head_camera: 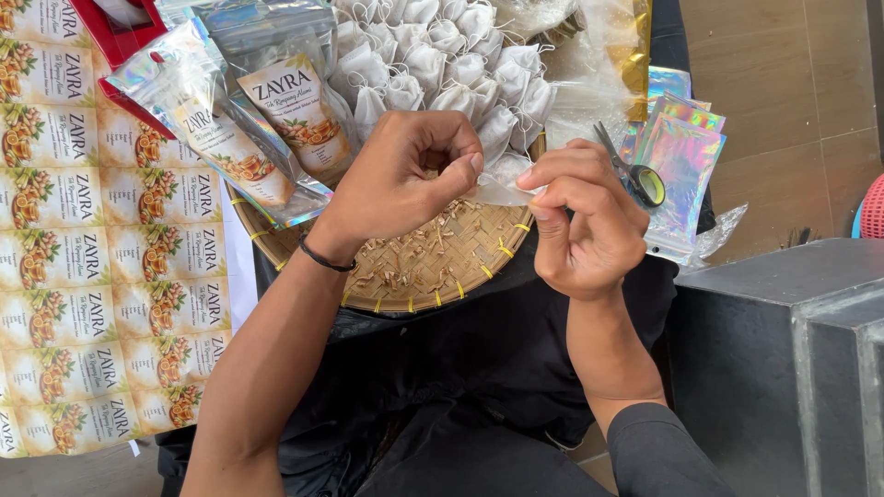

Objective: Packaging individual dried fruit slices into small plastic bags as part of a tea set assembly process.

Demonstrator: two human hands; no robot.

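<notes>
My left hand (pixel 405 175) and my right hand (pixel 580 216) meet over a round woven bamboo tray (pixel 460 267). Between their fingertips they pinch a small white drawstring pouch (pixel 505 187), each hand holding one side of it. The left fingers are curled at the pouch's top, and a black band circles the left wrist. Dried herb bits lie scattered on the tray below. A heap of several filled white pouches (pixel 442 55) sits on the far half of the tray.
Shiny labelled packets (pixel 267 120) lean on the tray's left. A printed sticker sheet (pixel 92 239) lies far left. Holographic bags (pixel 677 156) and scissors (pixel 635 175) lie to the right. A dark grey box (pixel 792 350) stands at the lower right.
</notes>
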